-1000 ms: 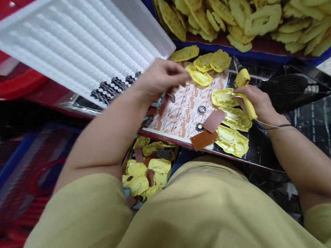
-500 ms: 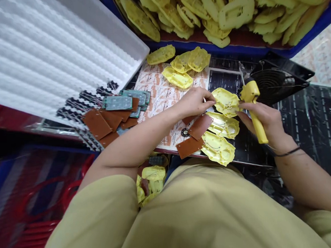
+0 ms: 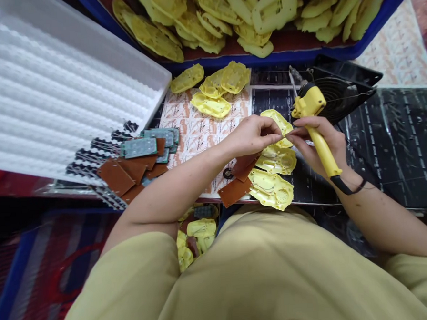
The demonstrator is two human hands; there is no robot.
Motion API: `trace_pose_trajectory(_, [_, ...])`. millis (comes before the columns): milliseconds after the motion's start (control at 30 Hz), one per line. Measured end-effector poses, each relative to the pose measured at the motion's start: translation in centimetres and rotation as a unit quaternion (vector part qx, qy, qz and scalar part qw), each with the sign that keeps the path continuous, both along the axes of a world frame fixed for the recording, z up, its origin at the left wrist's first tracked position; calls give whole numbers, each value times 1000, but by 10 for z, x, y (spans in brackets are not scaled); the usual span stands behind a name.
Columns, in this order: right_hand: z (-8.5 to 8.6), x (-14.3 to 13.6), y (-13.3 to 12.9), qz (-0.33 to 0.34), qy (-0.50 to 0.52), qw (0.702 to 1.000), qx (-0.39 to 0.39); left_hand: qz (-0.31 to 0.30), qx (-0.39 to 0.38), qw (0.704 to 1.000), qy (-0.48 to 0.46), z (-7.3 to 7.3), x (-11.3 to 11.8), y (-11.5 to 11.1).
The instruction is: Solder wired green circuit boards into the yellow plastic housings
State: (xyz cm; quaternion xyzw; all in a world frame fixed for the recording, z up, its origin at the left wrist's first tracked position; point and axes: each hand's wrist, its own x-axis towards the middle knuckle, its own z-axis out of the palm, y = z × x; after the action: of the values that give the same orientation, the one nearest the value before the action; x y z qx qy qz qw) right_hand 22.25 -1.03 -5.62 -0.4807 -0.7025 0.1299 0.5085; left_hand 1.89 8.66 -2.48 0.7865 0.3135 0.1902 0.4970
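My left hand (image 3: pixel 257 135) is closed in a pinch at the upper yellow plastic shell (image 3: pixel 276 120); what lies between its fingertips is too small to make out, perhaps a thin wire. Meeting it fingertip to fingertip is my right hand (image 3: pixel 333 139), its thumb and forefinger also pinched. A yellow soldering gun (image 3: pixel 309 102) rests in that right hand, its tip pointing up and away. Two more shells, a middle one (image 3: pixel 276 159) and a lower one (image 3: pixel 272 189), lie nearer me with thin wires inside. Brown circuit boards (image 3: pixel 235 191) overlap their left edges, beside a small round black part (image 3: pixel 227 173).
A blue crate (image 3: pixel 229 60) heaped with yellow shells stands at the back. Several loose shells (image 3: pixel 210 105) lie before it. Left are a white foam tray (image 3: pixel 104 65) and stacked green boards (image 3: pixel 139 147). A black fan (image 3: pixel 349 88) stands behind the soldering gun.
My right hand has moved left and its fingertips now meet those of my left hand over the upper shell. The soldering gun has tilted with it. The whole view has shifted slightly.
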Motion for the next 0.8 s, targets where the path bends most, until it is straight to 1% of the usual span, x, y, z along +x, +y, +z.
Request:
trace_pose_trajectory(67, [0,-4,2,-7,27,1000,-12,-2,-4,1000,-10,1,-2,-2])
trace_pose_trajectory(133, [2,-6,4,-13,24,1000,-15,1,-7,1000,-23,0,-5,-3])
trace_pose_trajectory(233, [3,-9,7,-15,26,999,-13,20,-14,999,-46,-1,-8,-5])
trace_pose_trajectory(333, [1,-14,9,-25,50,998,-17,36,-41,996,-73,-3,-9,-5])
trace_pose_trajectory(433, [-1,-17,9,-28,64,998,-8,44,-71,992,-98,-5,-9,-4])
trace_pose_trajectory(500, [-1,-16,9,-25,52,998,4,47,-72,991,-101,-6,-9,-3])
trace_pose_trajectory(567, [-1,-11,9,-27,-14,1000,8,55,-48,993,-92,-4,-12,-1])
trace_pose_trajectory(633, [-1,-4,11,-36,-97,995,2,72,3,994,-76,0,-17,5])
trace_pose_trajectory(700, [-2,3,16,-46,-180,982,-16,85,65,993,-48,4,-24,12])
trace_pose_trajectory(800, [-8,12,25,-43,-291,953,-72,80,134,988,13,7,-33,23])
